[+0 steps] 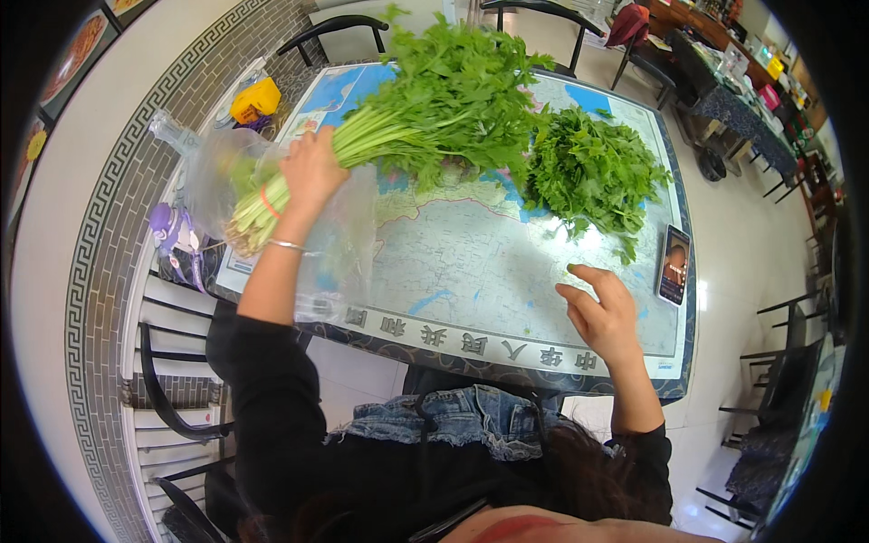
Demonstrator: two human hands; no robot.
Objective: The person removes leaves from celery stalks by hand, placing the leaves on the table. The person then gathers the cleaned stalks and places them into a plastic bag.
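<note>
My left hand (311, 170) grips a large bunch of leafy celery (380, 136) by its pale stalks. The root end points toward the left table edge, and an orange band (270, 201) circles the stalks below my hand. Under and around the roots lies a clear plastic bag (339, 251). Above the table's near right part hovers my right hand (601, 312), its fingers apart and bent. A tiny green scrap (571, 267) shows at a fingertip. Beyond that hand rests a heap of loose green leaves (590, 170), apart from it.
A map (461, 258) covers the table. At its right edge a phone (673, 265) lies with its screen lit. On the left are a yellow box (256, 100) and a purple-lidded bottle (173, 227). Black chairs (333, 27) stand around the table.
</note>
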